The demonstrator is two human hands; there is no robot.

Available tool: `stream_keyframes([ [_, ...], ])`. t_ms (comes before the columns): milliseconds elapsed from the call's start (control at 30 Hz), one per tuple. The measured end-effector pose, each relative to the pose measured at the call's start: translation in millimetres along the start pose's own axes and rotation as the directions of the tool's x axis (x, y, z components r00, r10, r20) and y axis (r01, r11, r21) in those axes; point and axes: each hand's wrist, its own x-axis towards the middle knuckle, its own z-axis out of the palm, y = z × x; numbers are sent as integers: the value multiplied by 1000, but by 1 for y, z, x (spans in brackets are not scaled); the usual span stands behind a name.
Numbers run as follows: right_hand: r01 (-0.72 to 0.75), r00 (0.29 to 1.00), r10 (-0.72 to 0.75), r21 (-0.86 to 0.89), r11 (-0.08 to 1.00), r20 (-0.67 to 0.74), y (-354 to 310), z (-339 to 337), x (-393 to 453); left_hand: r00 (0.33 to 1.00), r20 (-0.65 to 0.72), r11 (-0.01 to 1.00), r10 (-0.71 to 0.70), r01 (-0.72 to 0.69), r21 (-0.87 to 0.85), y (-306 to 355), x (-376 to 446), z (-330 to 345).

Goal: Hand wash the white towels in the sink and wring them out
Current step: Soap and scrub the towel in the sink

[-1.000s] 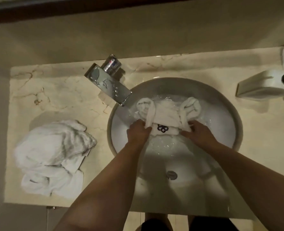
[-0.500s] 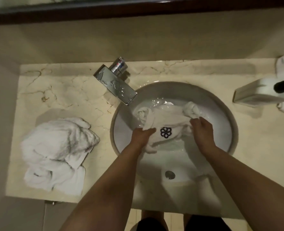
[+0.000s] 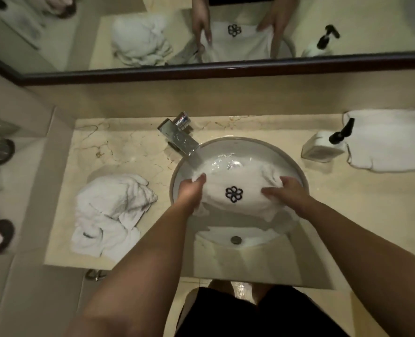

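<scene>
A wet white towel [image 3: 234, 181] with a black flower emblem is spread out over the round white sink [image 3: 296, 164]. My left hand [image 3: 192, 189] grips its left edge with curled fingers. My right hand [image 3: 284, 190] grips the bunched right edge. The towel's lower edge hangs above the drain [image 3: 236, 239]. Water runs from the chrome tap [image 3: 179, 138] into the basin behind the towel.
A crumpled pile of white towels [image 3: 111, 215] lies on the marble counter [image 3: 128, 152] left of the sink. At the right stand a soap dispenser [image 3: 323, 147] and a folded white towel [image 3: 391, 139]. A mirror [image 3: 250, 27] hangs above.
The towel, twisted with rolled ends a second ago, is now pulled open and flat between both hands. The hands moved apart, and the camera tilted up, bringing the mirror into view.
</scene>
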Motion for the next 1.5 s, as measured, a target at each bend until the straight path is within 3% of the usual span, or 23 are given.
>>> stream_keyframes([
  [100, 110, 994, -97, -373, 921, 53, -12, -16, -17, 999, 48, 989, -1, 8, -150, 14, -22, -8],
  [233, 71, 997, -56, -539, 839, 43, -16, -39, -28, 994, 110, 952, 17, 17, -305, 15, -25, -8],
  [300, -2, 1000, -8, -529, 848, -16, -18, -48, -32, 990, 134, 949, 35, 9, -315, 26, -45, -9],
  [367, -73, 996, 51, -356, 932, -70, -16, -52, -33, 986, 152, 937, 70, -13, -350, 36, -66, -10],
  [433, -89, 992, 82, -77, 993, -94, -13, -55, -40, 980, 164, 921, 111, -40, -387, 43, -81, -11],
  [533, 7, 993, 23, 249, 968, -119, -11, -56, -49, 983, 104, 924, 148, -101, -368, 51, -95, -9],
  [633, 84, 986, -1, 501, 861, -164, -19, -55, -60, 977, 116, 917, 177, -121, -381, 56, -109, -5],
  [733, 49, 995, 38, 788, 614, -92, -30, -55, -65, 979, 34, 891, 199, -166, -423, 56, -115, 3],
  [800, 18, 998, 44, 876, 483, -45, -39, -56, -72, 971, -25, 889, 237, -227, -399, 56, -124, 10],
  [833, 19, 999, 27, 881, 472, -36, -44, -56, -75, 966, -24, 890, 258, -247, -383, 57, -130, 13],
  [933, 95, 995, -85, 804, 587, -56, -61, -49, -87, 945, -32, 880, 327, -316, -355, 65, -156, 28],
  [1067, 175, 976, -219, 580, 795, 6, -84, -22, -108, 950, -33, 846, 311, -293, -445, 74, -171, 59],
  [1167, 388, 921, -365, 362, 847, -135, -101, 2, -129, 959, -91, 811, 267, -275, -516, 79, -175, 78],
  [1233, 489, 864, -450, 164, 857, -228, -110, 10, -136, 983, -67, 755, 173, -176, -632, 81, -180, 86],
  [1300, 468, 857, -431, 75, 880, -283, -111, 10, -123, 994, -28, 733, 107, -97, -674, 78, -181, 90],
  [1400, 312, 909, -265, 102, 945, -321, -108, 2, -102, 996, 17, 758, 93, -60, -649, 70, -186, 97],
  [1500, 261, 944, -216, 163, 951, -249, -102, 13, -112, 998, -47, 730, 33, -56, -681, 72, -186, 92],
])
